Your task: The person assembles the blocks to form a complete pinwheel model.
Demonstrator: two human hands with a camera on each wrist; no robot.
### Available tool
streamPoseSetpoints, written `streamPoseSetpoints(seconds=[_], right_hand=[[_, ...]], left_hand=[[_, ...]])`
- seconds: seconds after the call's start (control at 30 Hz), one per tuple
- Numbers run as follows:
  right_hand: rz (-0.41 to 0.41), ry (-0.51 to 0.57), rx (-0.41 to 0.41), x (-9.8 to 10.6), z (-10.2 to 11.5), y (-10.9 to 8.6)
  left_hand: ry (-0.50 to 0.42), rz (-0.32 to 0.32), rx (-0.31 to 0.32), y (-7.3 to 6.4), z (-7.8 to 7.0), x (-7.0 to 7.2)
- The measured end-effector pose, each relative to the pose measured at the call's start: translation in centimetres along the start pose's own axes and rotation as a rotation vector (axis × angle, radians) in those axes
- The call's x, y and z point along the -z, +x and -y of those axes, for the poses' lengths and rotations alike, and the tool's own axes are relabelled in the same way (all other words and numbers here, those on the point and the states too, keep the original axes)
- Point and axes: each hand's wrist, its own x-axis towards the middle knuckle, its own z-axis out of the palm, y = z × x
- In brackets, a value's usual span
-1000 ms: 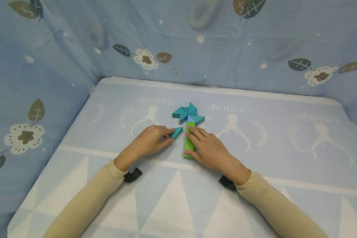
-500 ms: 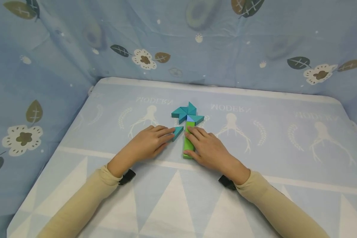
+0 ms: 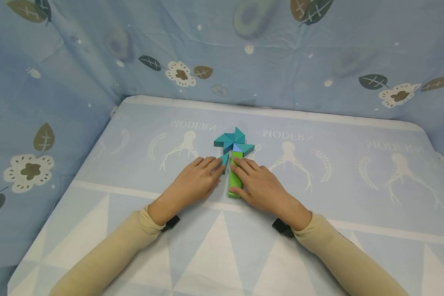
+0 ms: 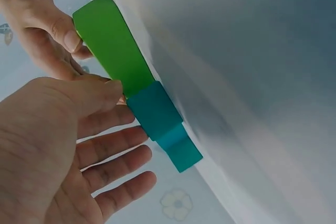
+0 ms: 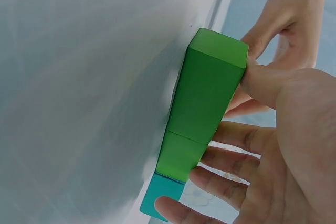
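A teal triangular block (image 3: 225,162) lies close along the left side of the green blocks (image 3: 234,179), which form an upright strip on the cloth. My left hand (image 3: 192,179) touches that triangle from the left, its fingers fairly straight. On the strip rests my right hand (image 3: 262,186), thumb by the near end and fingertips farther up. The right wrist view shows its extended fingers against the green block (image 5: 206,90). Above the strip, teal triangles (image 3: 228,142) make a pinwheel shape, with a small light blue triangle (image 3: 237,148) at the join.
The table is covered by a pale blue and white patterned cloth (image 3: 355,164). A blue curtain (image 3: 274,61) with leaves and flowers hangs behind it and along the left side. A black wrist device (image 3: 283,227) shows under the right forearm.
My left hand has loosened its pinch on the teal triangle and slid it right, turning it so that it stands nearer the green strip. The right hand stays in place.
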Motion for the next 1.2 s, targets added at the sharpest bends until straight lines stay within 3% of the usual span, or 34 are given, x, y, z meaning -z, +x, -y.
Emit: streamPoseSetpoints(seconds=[0.63,1.2], right_hand=[[0.000,0.017,-0.003,0.0,0.0,0.1],[0.001,0.001,-0.008,-0.1,0.2,0.0]], left_hand=[[0.021,0.042,0.022,1.7,0.2,-0.6],[0.016,0.088,0.043,1.7,0.3,-0.9]])
